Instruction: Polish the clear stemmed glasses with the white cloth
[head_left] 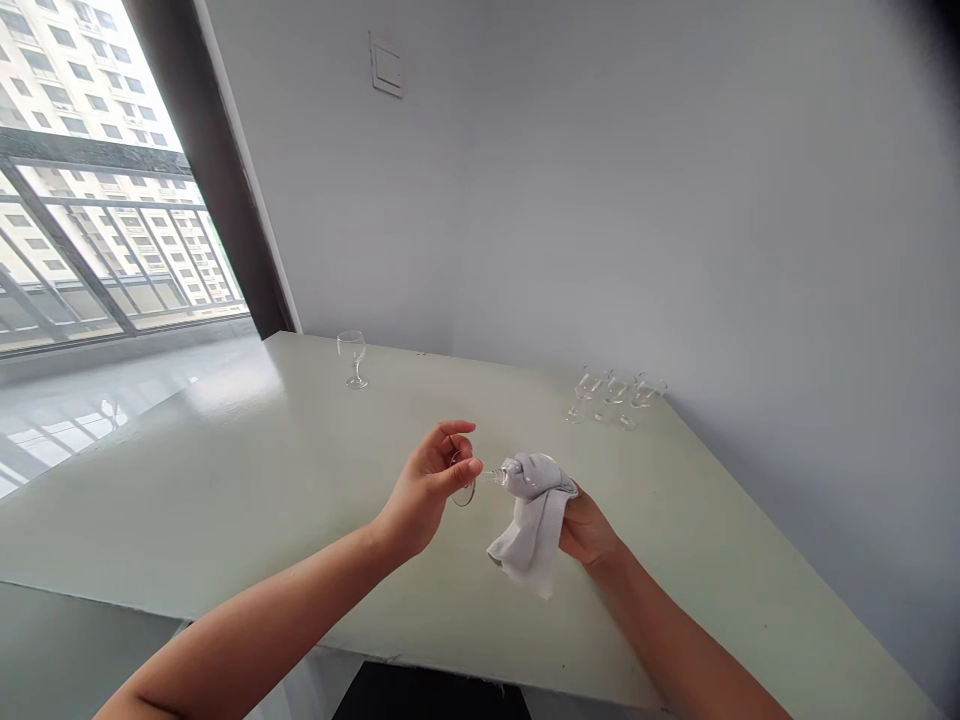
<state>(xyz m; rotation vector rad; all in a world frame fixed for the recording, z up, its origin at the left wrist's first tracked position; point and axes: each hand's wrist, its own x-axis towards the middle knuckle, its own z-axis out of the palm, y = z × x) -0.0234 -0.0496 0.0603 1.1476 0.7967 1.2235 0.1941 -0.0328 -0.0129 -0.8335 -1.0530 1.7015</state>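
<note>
- At the left, a single glass (351, 350) is seen upright near the far edge of the desk (285, 480), toward its far left corner and well apart from both hands.
- The left grip (429, 490) is raised over the middle of the desk; its thumb and fingers are clamped on the foot of the held glass (492, 477).
- The held glass is tipped onto its side, clear of the desk top: its foot is pinched at the left grip's fingertips, its stem is pointed to the right, and its bowl is wrapped in the cloth.
- The pale cloth (534, 490) is bunched around the bowl, and a loose end is hung down toward the near edge.
- The right grip (589, 525) is closed on the cloth around the bowl; its fingers are mostly hidden.
- Several upright glasses (615, 388) are grouped close together by the far right corner; their exact number cannot be told.
</note>
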